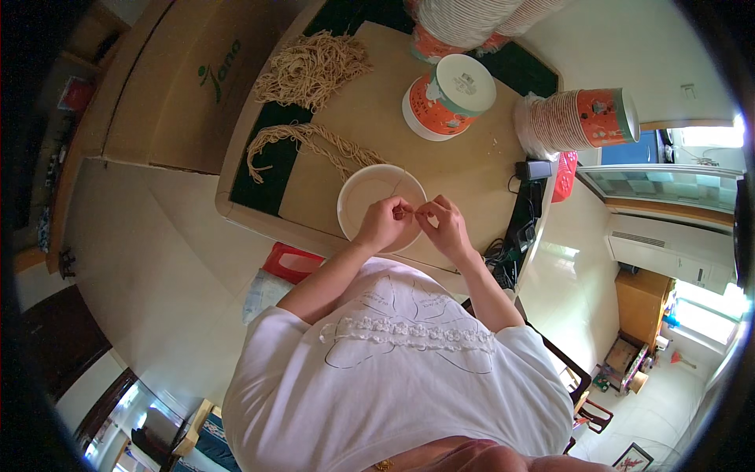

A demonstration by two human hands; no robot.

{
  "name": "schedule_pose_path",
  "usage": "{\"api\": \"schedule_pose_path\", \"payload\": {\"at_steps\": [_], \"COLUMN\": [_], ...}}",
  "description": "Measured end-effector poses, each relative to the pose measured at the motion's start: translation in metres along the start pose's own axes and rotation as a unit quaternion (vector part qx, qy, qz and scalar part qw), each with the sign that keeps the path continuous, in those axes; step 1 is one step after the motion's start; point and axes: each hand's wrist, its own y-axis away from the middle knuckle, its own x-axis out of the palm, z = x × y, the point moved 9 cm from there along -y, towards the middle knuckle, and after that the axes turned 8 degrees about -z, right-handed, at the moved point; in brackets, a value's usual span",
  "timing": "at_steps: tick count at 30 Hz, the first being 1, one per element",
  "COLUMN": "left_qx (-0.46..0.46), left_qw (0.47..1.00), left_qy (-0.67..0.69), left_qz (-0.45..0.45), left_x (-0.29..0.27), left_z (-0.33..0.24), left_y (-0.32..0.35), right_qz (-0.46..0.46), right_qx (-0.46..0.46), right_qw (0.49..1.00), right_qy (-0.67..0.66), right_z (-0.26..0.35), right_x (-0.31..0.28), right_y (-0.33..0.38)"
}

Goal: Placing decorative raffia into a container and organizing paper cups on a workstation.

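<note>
Both my hands meet over the near right side of a round white tub standing at the front of the table. My left hand is closed in a pinch, and so is my right hand, their fingertips almost touching. A thin tan string shows just above the fingers; most of it is hidden by them. Left of the tub's far rim lies a loose hank of twisted tan strings. Farther back rests a tangled heap of the same strings.
An orange, green and white paper tub stands upside down behind my hands. Stacked tubs fill the back, and another stack lies at the right. A black adapter and cables line the right edge. A large cardboard box stands left.
</note>
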Motion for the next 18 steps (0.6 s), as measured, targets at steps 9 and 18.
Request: {"api": "schedule_pose_path", "payload": {"at_steps": [9, 18], "left_qx": [0.051, -0.08], "left_qw": [0.998, 0.99], "left_qy": [0.033, 0.107], "left_qz": [-0.027, 0.035], "left_x": [-0.006, -0.004], "left_z": [-0.005, 0.019], "left_y": [0.001, -0.008], "right_qz": [-0.024, -0.06], "right_qx": [-0.035, 0.042], "right_qw": [0.999, 0.997], "right_qy": [0.018, -0.033], "right_z": [0.019, 0.011], "right_x": [-0.005, -0.01], "right_y": [-0.007, -0.007]}}
